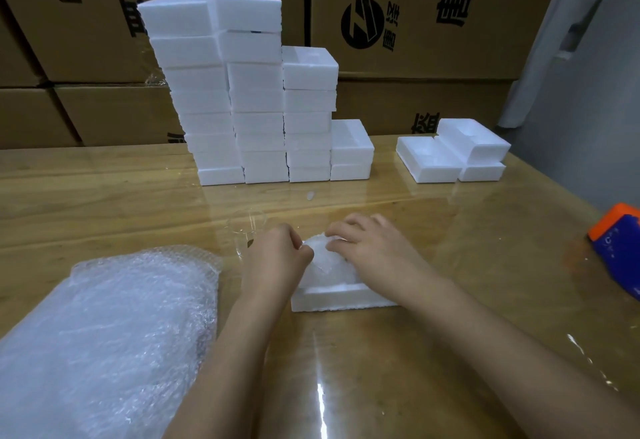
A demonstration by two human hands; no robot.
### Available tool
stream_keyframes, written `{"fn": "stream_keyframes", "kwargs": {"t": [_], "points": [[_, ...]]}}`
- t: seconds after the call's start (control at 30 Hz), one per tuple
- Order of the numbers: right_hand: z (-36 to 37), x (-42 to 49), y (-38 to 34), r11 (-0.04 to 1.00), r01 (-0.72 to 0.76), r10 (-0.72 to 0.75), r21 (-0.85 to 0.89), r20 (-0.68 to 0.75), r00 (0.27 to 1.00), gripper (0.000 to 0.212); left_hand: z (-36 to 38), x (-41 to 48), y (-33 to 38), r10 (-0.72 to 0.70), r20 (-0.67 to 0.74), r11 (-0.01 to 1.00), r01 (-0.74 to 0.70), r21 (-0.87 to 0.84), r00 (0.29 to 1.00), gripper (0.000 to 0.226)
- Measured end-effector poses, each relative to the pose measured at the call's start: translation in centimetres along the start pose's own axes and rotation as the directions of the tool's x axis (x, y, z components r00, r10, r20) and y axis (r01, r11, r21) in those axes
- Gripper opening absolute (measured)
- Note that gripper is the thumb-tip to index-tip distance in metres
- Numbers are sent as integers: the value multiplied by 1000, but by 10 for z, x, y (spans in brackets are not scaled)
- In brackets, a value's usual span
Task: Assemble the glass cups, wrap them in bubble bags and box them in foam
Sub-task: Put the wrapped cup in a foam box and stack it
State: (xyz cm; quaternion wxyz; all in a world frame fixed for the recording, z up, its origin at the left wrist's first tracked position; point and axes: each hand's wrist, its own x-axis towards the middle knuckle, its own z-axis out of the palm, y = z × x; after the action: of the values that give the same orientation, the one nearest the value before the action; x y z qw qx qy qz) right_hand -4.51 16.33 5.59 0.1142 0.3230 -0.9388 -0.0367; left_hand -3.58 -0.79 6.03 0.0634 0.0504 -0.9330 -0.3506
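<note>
Head view: wrapped cup (325,265) sits in the foam tray (332,298), with both of your hands on it.
Your left hand (277,258) pinches the bubble wrap at the cup's nine o'clock edge, fingers curled tight. Your right hand (370,248) curls over its two o'clock side, thumb and fingers closed on the wrap. Assessment: light and soft outside, brittle inside, film likely slippery. Hold the padded body, not loose flaps, and press down evenly. A bare glass (247,230) stands at ten o'clock of the tray; bubble bags (114,317) lie at eight o'clock.

The right hand (367,248) hides part of the bubble-wrapped cup (323,267).
</note>
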Motion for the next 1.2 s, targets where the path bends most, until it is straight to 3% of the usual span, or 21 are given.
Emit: {"fn": "stream_keyframes", "kwargs": {"t": [0.17,0.37,0.47,0.53,0.57,0.63,0.7,0.77,0.87,1.07,1.2], "points": [[4,-1,-5,999,-39,40,35,-2,999,52,1,-2,4,27,-6,997,-27,67,1000,1],[4,7,-10,998,-65,63,25,63,996,44,4,-13,20,97,-71,944,-69,324,993,12],[3,5,-9,999,-48,45,24,109,993,45,3,-17,25,97,-52,925,-71,374,994,20],[-1,3,-1,984,-53,27,171,148,989,56,3,-16,23,88,-49,934,-65,351,995,18],[-5,4,7,942,-79,24,327,169,985,61,3,-15,22,78,-51,941,-57,333,996,17],[-13,8,31,744,-159,77,649,154,985,64,2,-13,20,58,-52,956,-41,290,997,13],[-13,14,67,569,-237,320,787,54,946,60,1,-12,18,37,-47,969,-25,245,998,9],[-3,20,111,515,-371,560,773,24,828,51,-1,-10,16,26,-35,979,-19,205,999,8],[26,26,173,537,-592,713,601,52,700,44,-3,-6,10,27,-15,986,-24,162,1000,10],[57,34,239,590,-751,746,296,155,648,80,-9,1,-1,-44,38,999,45,-14,998,23],[66,38,257,568,-785,733,247,281,619,73,-17,6,-7,-107,158,973,136,-188,982,35]]}}
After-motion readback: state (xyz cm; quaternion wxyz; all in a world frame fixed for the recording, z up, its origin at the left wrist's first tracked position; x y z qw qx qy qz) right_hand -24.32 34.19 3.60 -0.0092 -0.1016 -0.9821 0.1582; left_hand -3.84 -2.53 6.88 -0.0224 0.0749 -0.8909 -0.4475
